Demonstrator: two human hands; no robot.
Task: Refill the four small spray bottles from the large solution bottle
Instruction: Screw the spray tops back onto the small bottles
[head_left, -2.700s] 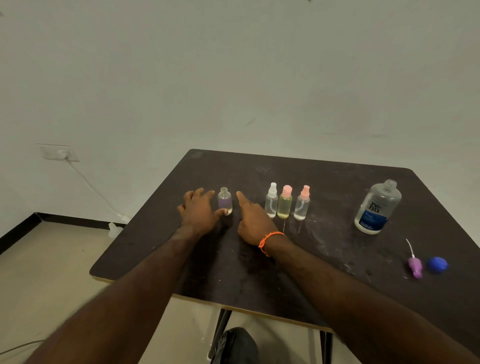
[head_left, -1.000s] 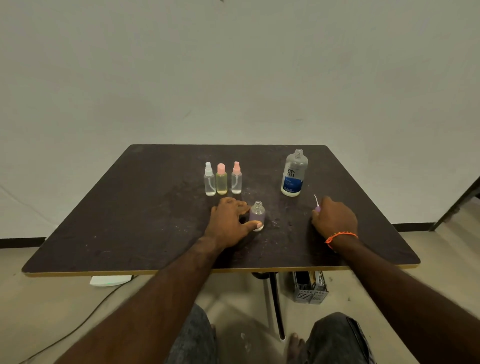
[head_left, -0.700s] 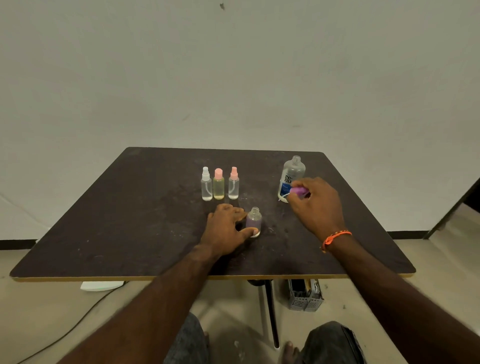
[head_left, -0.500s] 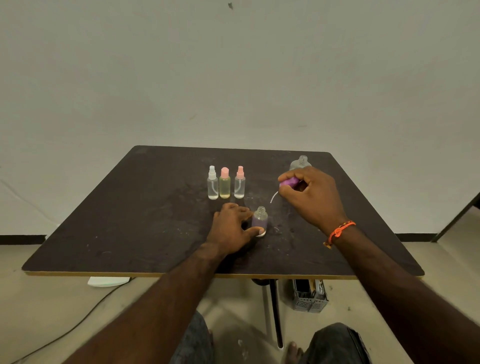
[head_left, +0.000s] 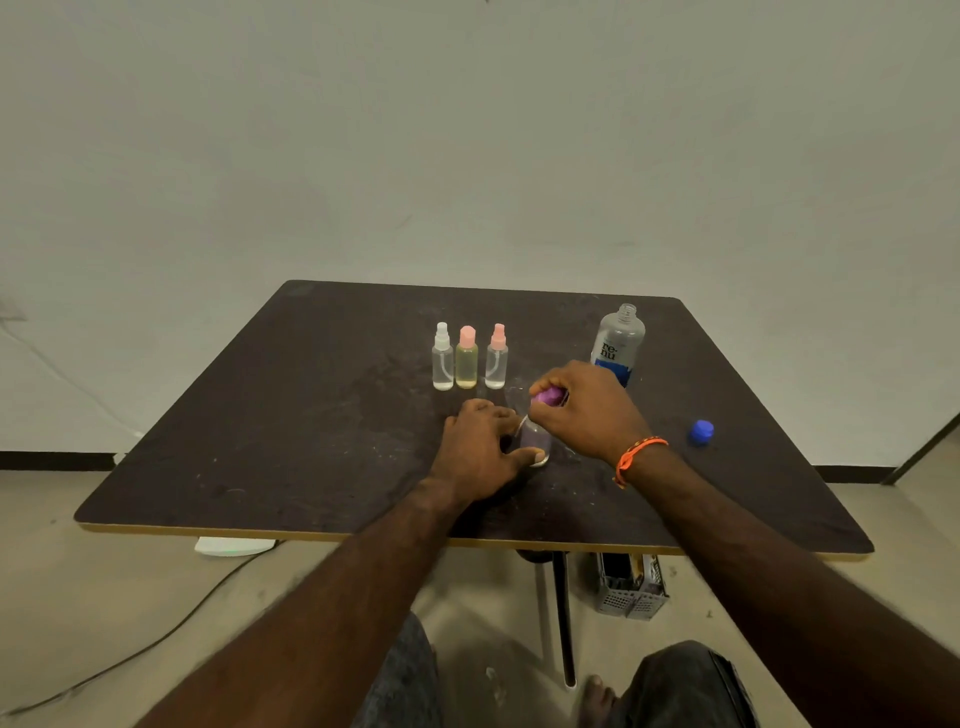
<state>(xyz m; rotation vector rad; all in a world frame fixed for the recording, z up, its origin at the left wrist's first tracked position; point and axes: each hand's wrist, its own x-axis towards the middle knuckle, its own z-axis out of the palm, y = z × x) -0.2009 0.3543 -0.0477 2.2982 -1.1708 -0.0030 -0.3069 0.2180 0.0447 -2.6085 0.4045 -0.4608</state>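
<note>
My left hand (head_left: 480, 449) grips a small purple-tinted spray bottle (head_left: 535, 440) that stands on the dark table (head_left: 291, 431). Just above its neck, my right hand (head_left: 589, 408) pinches the purple spray top (head_left: 548, 397), whose thin white tube slants down toward the bottle's mouth. Three capped small spray bottles stand in a row behind: a white-topped one (head_left: 442, 357), a yellowish pink-topped one (head_left: 466, 358) and a clear pink-topped one (head_left: 496, 357). The large solution bottle (head_left: 618, 343) stands uncapped at the back right. Its blue cap (head_left: 701, 431) lies on the table to the right.
A grey slotted box (head_left: 629, 587) sits on the floor under the table beside the table leg (head_left: 563, 618). A cable (head_left: 130, 649) runs across the floor at the left. My knees show at the bottom of the view.
My right hand picked up the purple spray top from the right side of the table and carried it left, over the bottle in my left hand. The blue cap is now uncovered.
</note>
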